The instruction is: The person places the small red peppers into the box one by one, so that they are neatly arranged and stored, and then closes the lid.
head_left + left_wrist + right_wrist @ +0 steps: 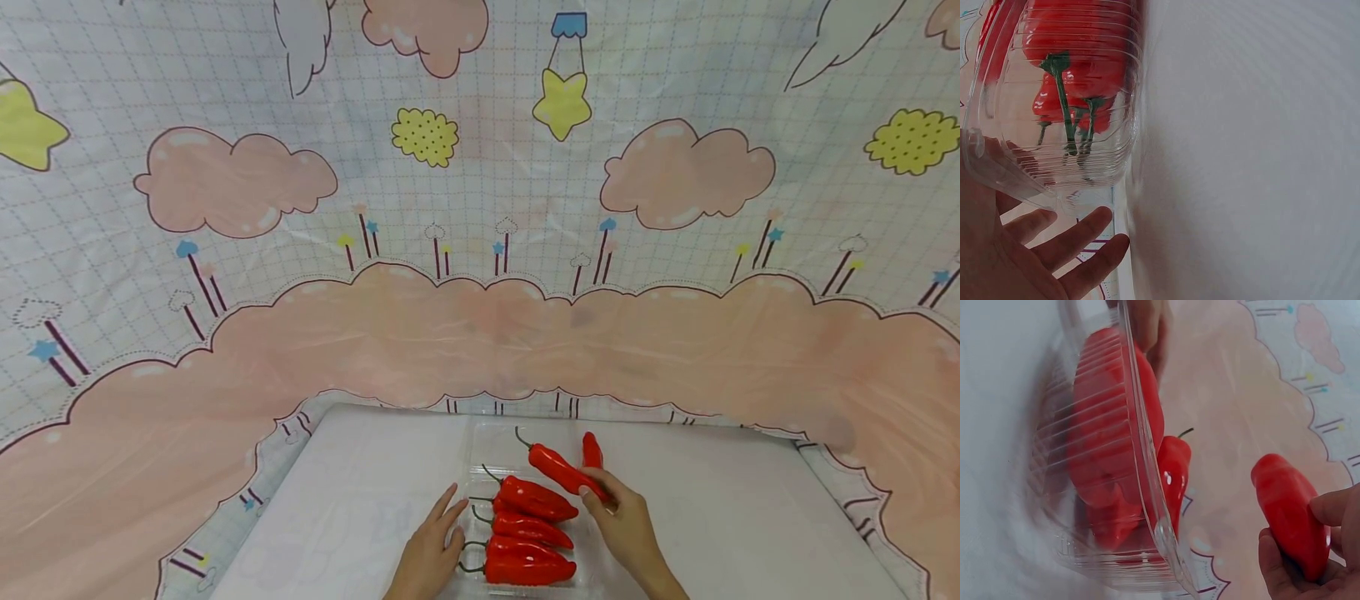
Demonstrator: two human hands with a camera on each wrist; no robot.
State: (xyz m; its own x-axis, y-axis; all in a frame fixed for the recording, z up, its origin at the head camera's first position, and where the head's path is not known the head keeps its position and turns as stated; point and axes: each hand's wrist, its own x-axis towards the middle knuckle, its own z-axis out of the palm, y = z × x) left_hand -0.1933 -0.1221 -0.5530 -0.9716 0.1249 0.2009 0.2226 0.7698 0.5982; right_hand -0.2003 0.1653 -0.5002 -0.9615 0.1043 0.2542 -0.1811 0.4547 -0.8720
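In the head view, several red peppers (529,560) with green stems lie side by side in a clear plastic container (498,433). My right hand (624,521) holds another red pepper (558,468) by its lower end, over the container's far right part. Its stem points up and left. The right wrist view shows the thumb and fingers around a pepper (1291,515). My left hand (429,546) is at the container's left side, fingers extended and spread. In the left wrist view, the left hand's fingers (1075,240) reach past the container's ribbed end wall.
One more red pepper (592,450) lies on the white table (712,500), just right of the container and beyond the right hand. A patterned cloth (480,333) with clouds and stars rises behind the table and shows along its sides.
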